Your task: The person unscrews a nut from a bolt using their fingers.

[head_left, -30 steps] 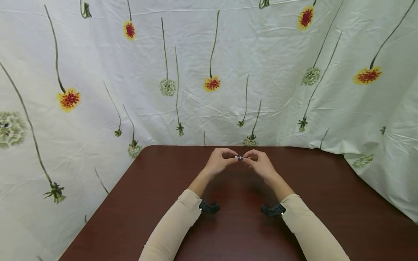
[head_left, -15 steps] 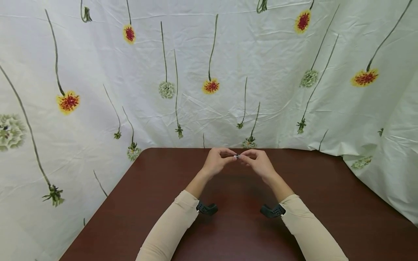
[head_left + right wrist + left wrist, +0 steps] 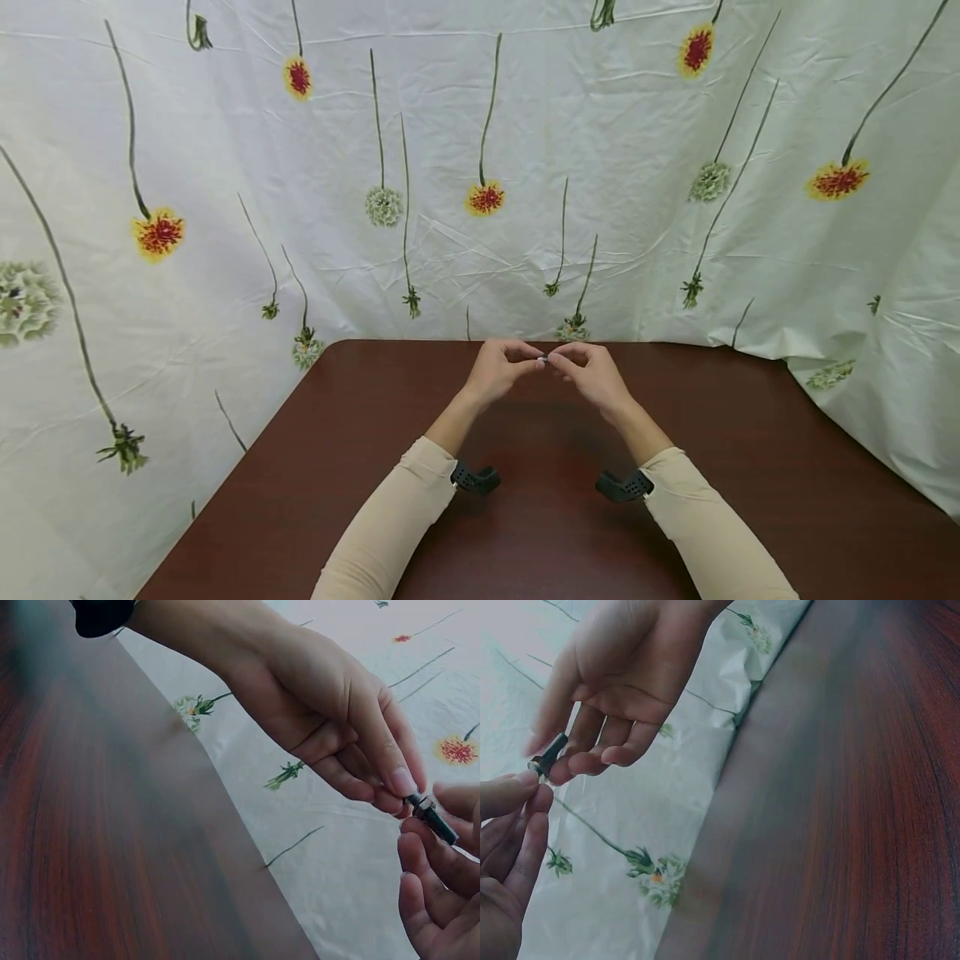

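Above the far part of the table, my left hand point(image 3: 491, 372) pinches one end of a small metal bolt point(image 3: 553, 748) between thumb and fingertips. A nut point(image 3: 425, 808) sits on the bolt close to those fingertips. My right hand point(image 3: 596, 377) has thumb and index finger on either side of the nut, its thumb blurred in the right wrist view. The bolt's threaded end point(image 3: 445, 830) sticks out between the right hand's fingers, pointing away from the left hand. In the head view the fingertips of both hands almost meet and hide most of the bolt.
A dark red-brown table point(image 3: 540, 533) lies beneath both forearms. Behind it and along its sides hangs a white cloth point(image 3: 450, 250) printed with flowers. Each wrist wears a black strap, the left strap point(image 3: 476, 479) and the right strap point(image 3: 625, 485).
The right hand's fingertips have come left along the bolt, narrowing the gap between the hands and covering more of it. The left hand keeps its pinch. The head view has tilted slightly upward.
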### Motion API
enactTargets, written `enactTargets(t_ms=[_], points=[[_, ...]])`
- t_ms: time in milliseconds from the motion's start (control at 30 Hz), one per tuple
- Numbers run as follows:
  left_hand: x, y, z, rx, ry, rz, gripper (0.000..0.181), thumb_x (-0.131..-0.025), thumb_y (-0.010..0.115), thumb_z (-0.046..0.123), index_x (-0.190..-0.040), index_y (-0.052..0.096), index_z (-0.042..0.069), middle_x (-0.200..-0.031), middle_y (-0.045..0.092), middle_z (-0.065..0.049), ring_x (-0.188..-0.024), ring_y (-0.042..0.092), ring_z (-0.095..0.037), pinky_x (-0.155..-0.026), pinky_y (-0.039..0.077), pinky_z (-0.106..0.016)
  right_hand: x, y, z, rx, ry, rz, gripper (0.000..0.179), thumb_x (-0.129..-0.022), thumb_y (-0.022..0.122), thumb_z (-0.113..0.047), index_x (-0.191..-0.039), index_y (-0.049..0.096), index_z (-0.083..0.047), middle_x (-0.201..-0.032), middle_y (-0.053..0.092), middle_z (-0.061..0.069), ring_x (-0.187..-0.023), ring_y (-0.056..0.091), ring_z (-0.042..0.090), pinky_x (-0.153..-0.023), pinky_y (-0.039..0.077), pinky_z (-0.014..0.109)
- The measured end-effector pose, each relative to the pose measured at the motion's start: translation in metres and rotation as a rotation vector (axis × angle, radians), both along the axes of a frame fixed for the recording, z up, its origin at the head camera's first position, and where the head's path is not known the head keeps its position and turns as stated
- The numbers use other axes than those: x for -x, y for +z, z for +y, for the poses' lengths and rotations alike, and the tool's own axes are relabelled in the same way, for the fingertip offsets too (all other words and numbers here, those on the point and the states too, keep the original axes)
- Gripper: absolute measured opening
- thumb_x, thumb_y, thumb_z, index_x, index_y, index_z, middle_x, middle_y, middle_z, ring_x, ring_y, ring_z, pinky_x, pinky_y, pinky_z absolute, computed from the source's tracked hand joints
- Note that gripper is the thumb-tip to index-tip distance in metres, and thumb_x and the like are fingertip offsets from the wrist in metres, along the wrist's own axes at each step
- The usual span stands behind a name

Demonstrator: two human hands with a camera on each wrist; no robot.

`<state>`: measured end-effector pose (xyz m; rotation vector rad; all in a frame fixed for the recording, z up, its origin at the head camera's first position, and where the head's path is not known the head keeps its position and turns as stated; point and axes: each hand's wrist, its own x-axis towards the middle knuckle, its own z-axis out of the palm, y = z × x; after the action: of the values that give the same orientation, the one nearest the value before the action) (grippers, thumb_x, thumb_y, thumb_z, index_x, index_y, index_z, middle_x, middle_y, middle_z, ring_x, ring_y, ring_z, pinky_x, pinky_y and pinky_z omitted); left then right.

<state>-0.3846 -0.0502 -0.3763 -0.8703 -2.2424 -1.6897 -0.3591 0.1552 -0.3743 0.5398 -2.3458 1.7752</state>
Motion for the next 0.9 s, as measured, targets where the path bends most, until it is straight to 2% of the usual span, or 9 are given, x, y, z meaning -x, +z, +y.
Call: enactTargets(t_ms=[100, 200, 300, 400, 500, 600, 667, 800, 900], points=[[-0.001, -0.0006, -0.0001, -0.008, -0.012, -0.017, 0.015, -0.09, 0.083, 0.008, -0.102, 0.081, 0.001, -0.1, 0.077, -0.006, -0.09, 0.072, -0.019, -0.074, 0.057, -0.035, 0.0009, -0.0015, -0.0004, -0.013, -0.006, 0.019, 0.022, -0.1, 0.072, -0.015, -0.114, 0.073, 0.002, -0.108, 0.073, 0.017, -0.1, 0.068, 0.038, -0.086, 0.054, 0.05], [-0.0006, -0.001, 0.0001, -0.01, -0.012, -0.017, 0.014, -0.09, 0.083, 0.009, -0.102, 0.082, 0.003, -0.1, 0.077, -0.005, -0.09, 0.072, -0.018, -0.074, 0.057, -0.035, 0.0001, -0.0014, -0.0003, -0.011, 0.003, 0.03, 0.028, -0.097, 0.076, -0.014, -0.12, 0.071, 0.001, -0.115, 0.071, 0.017, -0.102, 0.067, 0.035, -0.085, 0.054, 0.048], [0.0006, -0.0008, 0.0003, -0.005, -0.01, -0.015, 0.016, -0.09, 0.082, 0.009, -0.104, 0.081, 0.001, -0.103, 0.077, -0.01, -0.094, 0.071, -0.022, -0.073, 0.055, -0.031, -0.0042, 0.0026, -0.0018, -0.009, 0.007, 0.011, 0.031, -0.1, 0.073, -0.018, -0.123, 0.069, 0.002, -0.115, 0.071, 0.017, -0.104, 0.067, 0.035, -0.088, 0.054, 0.049], [0.0007, -0.0002, 0.0006, -0.007, -0.01, -0.018, 0.017, -0.091, 0.082, 0.01, -0.105, 0.081, 0.0, -0.105, 0.076, -0.012, -0.096, 0.071, -0.025, -0.074, 0.054, -0.029, -0.005, 0.0036, -0.0025, -0.022, -0.004, -0.003, 0.028, -0.103, 0.069, -0.021, -0.12, 0.071, 0.001, -0.111, 0.073, 0.016, -0.101, 0.068, 0.033, -0.087, 0.056, 0.048], [0.001, -0.0003, 0.001, -0.021, -0.013, -0.024, 0.016, -0.091, 0.082, 0.009, -0.104, 0.081, 0.0, -0.104, 0.077, -0.011, -0.095, 0.072, -0.024, -0.076, 0.056, -0.032, -0.0012, -0.0001, -0.0014, -0.038, -0.016, 0.018, 0.024, -0.101, 0.071, -0.019, -0.118, 0.072, -0.001, -0.112, 0.073, 0.013, -0.099, 0.067, 0.03, -0.083, 0.055, 0.042], [0.0015, -0.0004, 0.001, -0.032, -0.018, -0.02, 0.013, -0.09, 0.082, 0.007, -0.102, 0.081, 0.001, -0.101, 0.077, -0.008, -0.092, 0.073, -0.021, -0.076, 0.057, -0.034, -0.001, 0.0, -0.0008, -0.029, -0.003, 0.024, 0.031, -0.099, 0.074, -0.016, -0.125, 0.068, -0.002, -0.121, 0.07, 0.015, -0.105, 0.065, 0.033, -0.086, 0.054, 0.046], [0.0018, -0.0004, 0.001, -0.035, -0.018, -0.017, 0.012, -0.09, 0.081, 0.006, -0.102, 0.081, 0.001, -0.099, 0.077, -0.008, -0.091, 0.073, -0.021, -0.075, 0.057, -0.034, -0.0008, -0.0002, -0.001, -0.02, 0.004, 0.015, 0.032, -0.1, 0.073, -0.018, -0.127, 0.067, -0.002, -0.122, 0.069, 0.018, -0.107, 0.065, 0.035, -0.089, 0.054, 0.05], [0.002, -0.0006, 0.001, -0.036, -0.011, -0.016, 0.012, -0.09, 0.081, 0.005, -0.102, 0.081, 0.001, -0.099, 0.077, -0.008, -0.093, 0.073, -0.021, -0.076, 0.056, -0.033, -0.0008, -0.0005, -0.0022, -0.013, 0.0, -0.002, 0.029, -0.104, 0.067, -0.023, -0.122, 0.07, 0.0, -0.114, 0.071, 0.018, -0.105, 0.066, 0.039, -0.09, 0.054, 0.054], [0.0024, -0.0012, 0.0009, -0.035, -0.003, -0.015, 0.012, -0.09, 0.082, 0.005, -0.101, 0.081, 0.001, -0.099, 0.077, -0.008, -0.093, 0.073, -0.021, -0.076, 0.056, -0.032, -0.0008, -0.0011, -0.0027, -0.014, -0.003, 0.011, 0.024, -0.102, 0.069, -0.017, -0.119, 0.071, 0.0, -0.113, 0.071, 0.017, -0.104, 0.065, 0.041, -0.089, 0.052, 0.058]])
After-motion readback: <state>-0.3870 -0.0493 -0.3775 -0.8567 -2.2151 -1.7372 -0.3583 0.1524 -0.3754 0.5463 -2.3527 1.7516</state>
